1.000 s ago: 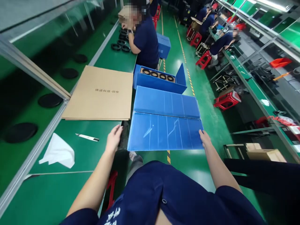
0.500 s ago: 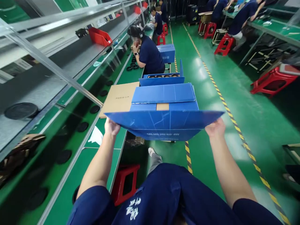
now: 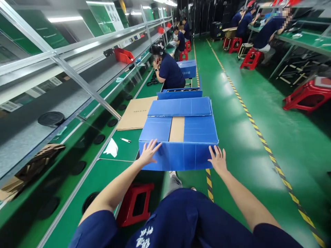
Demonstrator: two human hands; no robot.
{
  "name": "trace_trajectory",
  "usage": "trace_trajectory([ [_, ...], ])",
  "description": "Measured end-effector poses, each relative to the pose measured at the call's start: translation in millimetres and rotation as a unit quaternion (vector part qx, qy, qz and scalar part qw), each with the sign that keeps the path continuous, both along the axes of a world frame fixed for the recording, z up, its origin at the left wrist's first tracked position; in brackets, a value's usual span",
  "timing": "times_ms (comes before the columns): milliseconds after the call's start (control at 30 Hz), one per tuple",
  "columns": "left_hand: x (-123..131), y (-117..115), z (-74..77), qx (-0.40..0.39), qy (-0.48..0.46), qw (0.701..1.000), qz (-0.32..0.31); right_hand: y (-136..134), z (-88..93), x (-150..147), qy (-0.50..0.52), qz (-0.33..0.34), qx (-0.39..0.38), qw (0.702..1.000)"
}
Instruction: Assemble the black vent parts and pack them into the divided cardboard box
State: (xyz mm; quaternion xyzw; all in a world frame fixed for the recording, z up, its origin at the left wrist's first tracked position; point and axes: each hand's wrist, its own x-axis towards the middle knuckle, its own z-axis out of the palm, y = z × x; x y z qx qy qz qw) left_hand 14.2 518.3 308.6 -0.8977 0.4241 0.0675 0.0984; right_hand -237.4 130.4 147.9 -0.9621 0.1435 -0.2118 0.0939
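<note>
A large blue box stands in front of me, its near flap hanging down over the front side. My left hand rests with spread fingers on the left part of that flap, near the top edge. At the flap's right end, my right hand also has its fingers apart and touches the blue surface. Neither hand is wrapped round anything. The far flap and side flaps lie folded inward, and a strip of brown cardboard shows between the side flaps. The box's contents are hidden.
A flat brown cardboard sheet, a white marker and a crumpled white scrap lie on the green bench. Red stools stand nearby. A co-worker sits beyond another blue box. Striped tape marks the floor.
The near flap has swung down from its raised position against the box front. Both hands have let go of its corners, moved inward and spread their fingers. The view has tilted up slightly.
</note>
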Motion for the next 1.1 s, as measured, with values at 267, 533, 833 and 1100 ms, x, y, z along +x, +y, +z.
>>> trace_trajectory([
  [267, 50.3, -110.3, -29.8, -0.003, 0.031, 0.979, -0.200, -18.2, 29.0, -9.7, -0.051, 0.024, -0.022, 0.998],
  [533, 64.8, -104.7, -38.2, -0.021, 0.100, 0.971, -0.217, -55.7, 119.2, 211.4, -0.118, -0.113, 0.622, 0.766],
  [833, 103.0, -89.2, 8.2, -0.156, 0.068, 0.924, -0.343, -98.5, 183.9, 367.8, -0.231, -0.131, 0.668, 0.695],
  [1100, 160.3, 4.8, 129.7, -0.356, 0.021, 0.904, -0.234, -169.0, 263.5, 439.9, -0.363, -0.157, 0.705, 0.589],
])
